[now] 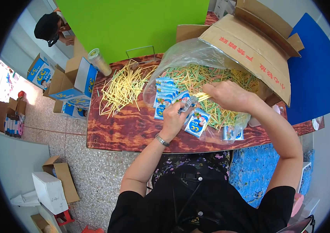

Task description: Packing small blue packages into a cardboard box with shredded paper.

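Note:
My left hand [174,117], a metal watch at its wrist, pinches a small silvery-blue packet [189,103] over the table. Closed around a few thin yellow sticks [201,96], my right hand [229,95] holds their ends at the packet's mouth. Below both hands spreads a large heap of thin green, yellow and pink sticks [196,77] on clear plastic. A row of overlapping blue-and-white packets [165,90] lies left of this heap. One more packet [198,122] rests just right of my left hand, and another [233,133] lies near the table's front edge.
A cardboard box [250,50] lies tipped on its side behind the heap. Loose yellow sticks [122,88] and a clear canister [99,61] are at the table's left. Blue-and-white cartons [76,83] stand beyond that edge. Behind a green panel [134,27], a person [52,29] leans at far left.

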A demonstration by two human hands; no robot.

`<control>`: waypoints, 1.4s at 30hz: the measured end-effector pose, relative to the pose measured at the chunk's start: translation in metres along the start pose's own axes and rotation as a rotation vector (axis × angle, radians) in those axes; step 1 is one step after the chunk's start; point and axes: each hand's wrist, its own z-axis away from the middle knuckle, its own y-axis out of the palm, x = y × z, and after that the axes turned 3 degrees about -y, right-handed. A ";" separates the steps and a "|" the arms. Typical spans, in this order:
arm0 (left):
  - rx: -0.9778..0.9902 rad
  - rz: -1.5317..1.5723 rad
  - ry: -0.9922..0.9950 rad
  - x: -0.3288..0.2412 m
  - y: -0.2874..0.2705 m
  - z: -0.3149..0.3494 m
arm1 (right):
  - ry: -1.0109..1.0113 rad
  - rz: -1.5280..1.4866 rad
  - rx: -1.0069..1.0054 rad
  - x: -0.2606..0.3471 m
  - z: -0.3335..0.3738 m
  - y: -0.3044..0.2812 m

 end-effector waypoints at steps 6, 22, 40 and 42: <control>-0.007 0.053 -0.021 0.003 0.000 0.002 | 0.020 0.091 -0.018 0.003 -0.004 0.003; -0.035 -0.099 0.190 0.003 0.002 0.001 | 0.101 0.281 0.487 0.012 -0.037 -0.025; 0.070 0.085 0.144 0.005 -0.017 0.006 | -0.249 -0.260 -0.301 0.011 -0.015 0.028; 0.082 0.081 0.202 0.010 -0.026 0.010 | -0.287 -0.245 -0.378 0.016 -0.020 0.045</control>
